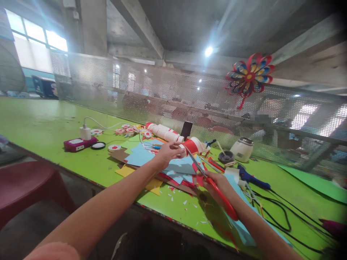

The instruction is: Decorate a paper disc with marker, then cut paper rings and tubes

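Observation:
My left hand point(169, 153) is closed on a red and white paper cup point(193, 145), which it holds on its side above the pile of paper. The fingers pinch the end nearest the hand, partly hiding it. In my right hand point(218, 184) is a pair of scissors point(221, 196) with large red handles, and its blades point up and left at the cup. Light blue paper sheets point(143, 155) lie under both hands, with small white scraps on the table in front. Behind the left hand lies a long row of nested paper cups point(165, 133).
A hot glue gun point(252, 177) with a black cord lies at right, near a white jar point(242, 149). A phone point(187, 129) stands behind the cups. At left are a purple power strip point(80, 143) with a charger and a red stool point(29, 184). Perforated metal panel point(162, 97) borders the table.

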Demonstrator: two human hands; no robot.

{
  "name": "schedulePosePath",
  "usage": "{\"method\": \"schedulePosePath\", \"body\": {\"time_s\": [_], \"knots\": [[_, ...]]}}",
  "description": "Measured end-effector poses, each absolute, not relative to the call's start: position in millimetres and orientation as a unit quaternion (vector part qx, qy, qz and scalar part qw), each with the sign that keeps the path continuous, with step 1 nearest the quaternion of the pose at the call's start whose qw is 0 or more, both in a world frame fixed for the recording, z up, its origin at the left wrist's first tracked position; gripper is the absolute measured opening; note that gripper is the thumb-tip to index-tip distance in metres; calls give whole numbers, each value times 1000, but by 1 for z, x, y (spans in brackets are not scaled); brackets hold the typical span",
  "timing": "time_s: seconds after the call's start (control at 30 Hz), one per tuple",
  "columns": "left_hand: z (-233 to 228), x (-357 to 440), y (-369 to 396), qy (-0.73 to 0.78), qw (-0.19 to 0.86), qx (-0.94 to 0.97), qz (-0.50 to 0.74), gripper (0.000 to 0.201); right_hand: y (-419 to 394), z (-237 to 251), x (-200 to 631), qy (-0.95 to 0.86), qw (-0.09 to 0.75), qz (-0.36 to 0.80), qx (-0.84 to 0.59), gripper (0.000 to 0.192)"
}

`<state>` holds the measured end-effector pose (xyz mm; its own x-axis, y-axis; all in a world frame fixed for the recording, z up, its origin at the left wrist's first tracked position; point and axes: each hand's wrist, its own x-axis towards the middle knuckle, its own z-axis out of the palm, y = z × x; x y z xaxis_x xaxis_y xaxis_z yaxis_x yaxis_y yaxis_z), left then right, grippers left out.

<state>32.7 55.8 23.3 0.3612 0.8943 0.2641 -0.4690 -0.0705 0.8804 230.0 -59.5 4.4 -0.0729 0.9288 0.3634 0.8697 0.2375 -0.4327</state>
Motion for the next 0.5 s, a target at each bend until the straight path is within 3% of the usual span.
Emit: {"method": "schedulePosePath", "body": {"time_s": [0.5], "knots": [[25, 36, 49, 213, 590, 545, 557, 43, -58, 6, 232, -732, 295, 56, -612, 41]]}}
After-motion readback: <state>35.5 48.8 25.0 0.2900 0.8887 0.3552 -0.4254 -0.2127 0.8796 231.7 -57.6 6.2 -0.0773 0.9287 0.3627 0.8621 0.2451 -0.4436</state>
